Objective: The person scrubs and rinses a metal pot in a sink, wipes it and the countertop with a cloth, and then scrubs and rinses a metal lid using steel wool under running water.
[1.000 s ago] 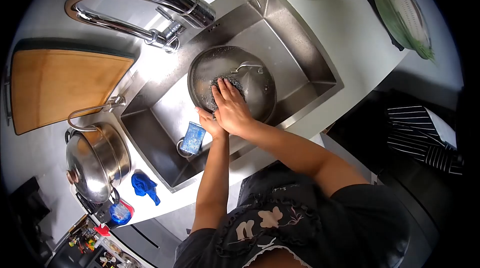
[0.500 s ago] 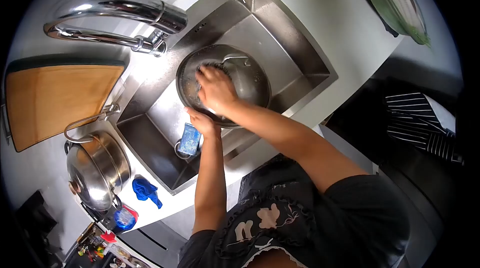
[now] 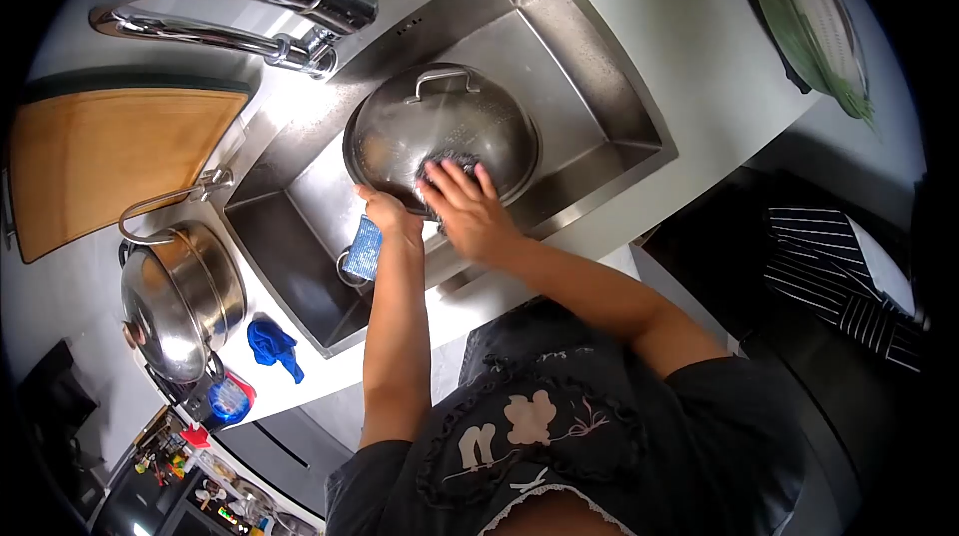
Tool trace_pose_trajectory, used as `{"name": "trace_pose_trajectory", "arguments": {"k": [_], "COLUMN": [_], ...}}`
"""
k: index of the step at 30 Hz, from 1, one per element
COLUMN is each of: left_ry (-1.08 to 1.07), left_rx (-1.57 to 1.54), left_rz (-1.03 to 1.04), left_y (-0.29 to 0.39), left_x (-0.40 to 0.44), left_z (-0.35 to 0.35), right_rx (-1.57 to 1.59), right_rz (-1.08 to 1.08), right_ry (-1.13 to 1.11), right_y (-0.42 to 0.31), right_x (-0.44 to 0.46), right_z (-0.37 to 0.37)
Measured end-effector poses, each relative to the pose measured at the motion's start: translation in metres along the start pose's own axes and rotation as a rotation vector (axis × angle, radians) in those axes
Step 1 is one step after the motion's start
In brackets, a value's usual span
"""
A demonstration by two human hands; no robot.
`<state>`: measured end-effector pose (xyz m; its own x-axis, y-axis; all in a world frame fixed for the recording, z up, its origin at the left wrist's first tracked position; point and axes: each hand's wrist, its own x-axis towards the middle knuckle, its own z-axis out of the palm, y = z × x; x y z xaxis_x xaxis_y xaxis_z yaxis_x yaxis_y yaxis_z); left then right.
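A domed metal lid [image 3: 440,126] with a wire handle lies dome up in the steel sink [image 3: 529,46]. My left hand [image 3: 393,213] grips its near left rim, thumb on top and the other fingers mostly out of sight below. On the near side of the dome, my right hand [image 3: 472,211] presses down on a dark steel wool scrubber [image 3: 452,161], which is partly covered by its fingers. A blue and white striped sponge cloth [image 3: 362,248] sits beside my left wrist, close to the sink drain.
A chrome faucet [image 3: 330,1] arches over the sink's back left. At the left stand a wooden cutting board [image 3: 115,171] and a lidded steel pot [image 3: 185,301], with a blue cloth [image 3: 274,346] nearby. A covered dish [image 3: 809,26] is at the far right.
The lid has turned, so its handle now points to the back. My right hand has slid toward me and rightward over the dome with the scrubber. My left hand stays at the rim.
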<state>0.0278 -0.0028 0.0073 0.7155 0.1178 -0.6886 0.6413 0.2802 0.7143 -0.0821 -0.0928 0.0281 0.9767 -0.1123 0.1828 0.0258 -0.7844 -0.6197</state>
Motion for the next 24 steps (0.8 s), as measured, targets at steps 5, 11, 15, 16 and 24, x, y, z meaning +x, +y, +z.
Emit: {"name": "trace_pose_trajectory", "arguments": {"k": [5,11,15,16,24], "left_ry": [-0.002,0.05,0.081,0.094,0.173], "left_rx": [-0.082,-0.096,-0.077,-0.08,0.055], "left_rz": [0.029,0.029,0.054,0.068,0.114], "left_y": [-0.005,-0.002,-0.011,-0.015,-0.02], "left_x": [0.005,-0.01,0.004,0.006,-0.009], "left_z": [0.003,0.014,0.004,0.0,-0.001], "right_rx": [0.351,0.095,0.418,0.596,0.509], "right_rz": [0.627,0.258,0.703,0.944,0.967], "right_ry": [0.191,-0.04,0.255,0.042,0.198], "right_y": [0.086,0.01,0.104,0.12,0.133], "right_x": [0.005,0.0,0.011,0.031,0.004], "right_z": [-0.001,-0.006,0.018,-0.01,0.054]}}
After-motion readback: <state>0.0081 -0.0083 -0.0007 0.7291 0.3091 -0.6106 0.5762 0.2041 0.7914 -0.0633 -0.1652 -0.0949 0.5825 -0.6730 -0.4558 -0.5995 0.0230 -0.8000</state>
